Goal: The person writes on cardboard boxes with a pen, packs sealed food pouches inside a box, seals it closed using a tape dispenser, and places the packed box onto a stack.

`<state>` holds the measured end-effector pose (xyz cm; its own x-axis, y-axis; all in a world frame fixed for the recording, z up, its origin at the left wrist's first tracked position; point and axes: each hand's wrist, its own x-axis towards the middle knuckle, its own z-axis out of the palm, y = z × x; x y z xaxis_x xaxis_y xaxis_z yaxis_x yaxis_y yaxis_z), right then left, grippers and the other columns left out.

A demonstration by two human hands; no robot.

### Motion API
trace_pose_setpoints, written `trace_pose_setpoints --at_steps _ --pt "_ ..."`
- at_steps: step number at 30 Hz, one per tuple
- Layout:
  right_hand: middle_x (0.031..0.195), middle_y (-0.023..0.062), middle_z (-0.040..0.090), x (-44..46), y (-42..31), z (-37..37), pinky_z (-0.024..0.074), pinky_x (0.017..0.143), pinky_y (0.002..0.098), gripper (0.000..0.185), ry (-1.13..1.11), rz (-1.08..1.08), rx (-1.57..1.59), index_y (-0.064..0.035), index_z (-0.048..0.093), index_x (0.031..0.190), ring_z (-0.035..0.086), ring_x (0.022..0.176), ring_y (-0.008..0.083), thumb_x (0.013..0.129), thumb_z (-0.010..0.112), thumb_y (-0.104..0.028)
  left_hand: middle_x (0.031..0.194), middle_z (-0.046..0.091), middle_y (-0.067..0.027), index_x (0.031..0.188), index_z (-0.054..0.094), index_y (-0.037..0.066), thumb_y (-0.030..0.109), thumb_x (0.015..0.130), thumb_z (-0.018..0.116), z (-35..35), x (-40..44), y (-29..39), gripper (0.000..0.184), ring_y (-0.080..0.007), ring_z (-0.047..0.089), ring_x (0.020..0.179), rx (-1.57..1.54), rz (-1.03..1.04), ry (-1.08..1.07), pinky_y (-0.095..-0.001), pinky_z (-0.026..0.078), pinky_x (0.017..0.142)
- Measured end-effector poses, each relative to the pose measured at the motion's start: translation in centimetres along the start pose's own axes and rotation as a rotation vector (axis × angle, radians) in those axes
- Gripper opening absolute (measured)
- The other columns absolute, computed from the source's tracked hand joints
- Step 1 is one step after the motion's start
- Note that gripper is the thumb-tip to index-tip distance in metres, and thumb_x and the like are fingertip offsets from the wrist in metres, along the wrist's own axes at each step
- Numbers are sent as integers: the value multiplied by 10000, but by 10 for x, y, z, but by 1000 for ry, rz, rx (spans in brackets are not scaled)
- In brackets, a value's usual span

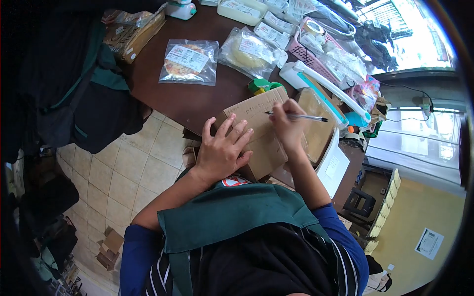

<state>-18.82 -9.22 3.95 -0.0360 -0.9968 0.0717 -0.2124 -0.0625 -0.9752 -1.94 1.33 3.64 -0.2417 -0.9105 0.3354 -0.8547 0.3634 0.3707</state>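
A brown cardboard box (260, 140) sits at the table's near edge, with faint handwriting along its top. My left hand (224, 145) lies flat on the box's left part, fingers spread. Above the box's right side, my right hand (289, 126) grips a pen (308, 118), its tip at the cardboard near the writing. The right hand is slightly blurred. Just behind the box is a green tape dispenser-like object (266, 86), partly hidden. A second brown package (317, 123) lies right beside the box.
On the brown table (163, 98) lie a sealed pizza pack (188, 63) and another clear plastic pack (249, 52). Behind are a pink basket (303, 52), a white-and-teal sealer-like device (326, 91) and a pale tray (242, 11). Another person (94, 89) stands at left.
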Motion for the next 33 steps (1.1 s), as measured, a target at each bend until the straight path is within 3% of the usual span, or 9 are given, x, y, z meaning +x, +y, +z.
trace_pose_setpoints --at_steps 3,13,15,19,21,22,26,28,33 --pt "541 41 477 -17 -1 17 343 479 287 321 -161 -10 -104 -16 436 580 427 511 99 816 647 -70 1274 527 -51 1150 624 148 398 775 652 0 -1 0 452 -248 443 1230 -1 0 0 -540 256 1012" --pt "533 68 436 -15 17 17 328 467 312 317 -156 -133 -159 -6 417 567 385 487 131 774 654 -40 1274 526 -56 1132 633 138 387 764 662 1 -1 0 445 -257 438 1237 -18 -4 2 -554 251 1012" --pt "551 12 500 -16 17 15 394 444 218 326 -175 -185 -219 -46 419 582 517 487 69 838 621 -34 1274 526 -56 1133 632 137 386 764 661 0 -1 0 445 -258 438 1236 -16 -2 6 -554 249 1013" --pt "543 11 484 -14 16 17 369 443 233 320 -141 -248 -246 -41 420 579 485 492 68 829 620 -36 1271 529 -57 1141 629 130 386 768 655 -1 1 0 453 -260 438 1235 -23 0 3 -551 246 1014" --pt "546 86 465 -14 10 19 348 475 316 283 -119 -292 -277 -7 440 591 414 493 161 785 640 -60 1268 530 -57 1147 625 127 385 769 654 -3 1 0 458 -260 439 1235 -30 8 -9 -551 246 1014" --pt "546 86 465 -15 10 21 348 475 316 283 -77 -287 -282 -7 440 591 414 493 161 785 640 -60 1266 532 -56 1152 621 123 383 770 653 -4 3 -1 463 -260 439 1234 -36 9 -15 -550 246 1014" --pt "593 132 514 -16 4 21 400 510 343 253 -42 -155 -43 -2 487 619 508 545 192 798 645 -87 1278 526 -60 1177 605 119 360 771 655 -1 5 -2 474 -267 423 1257 -3 30 -43 -524 245 1026" --pt "567 83 482 -15 13 25 359 482 317 285 6 -287 -32 -13 456 604 445 519 140 810 639 -84 1271 531 -63 1185 611 131 365 774 652 1 3 -2 475 -273 419 1261 21 51 -44 -521 256 1024" --pt "606 123 494 -19 11 27 383 511 343 270 73 -360 18 -5 463 626 481 548 239 788 656 -102 1304 512 -70 1212 596 130 306 787 648 5 -2 -4 463 -294 395 1289 10 91 -52 -503 251 1039"
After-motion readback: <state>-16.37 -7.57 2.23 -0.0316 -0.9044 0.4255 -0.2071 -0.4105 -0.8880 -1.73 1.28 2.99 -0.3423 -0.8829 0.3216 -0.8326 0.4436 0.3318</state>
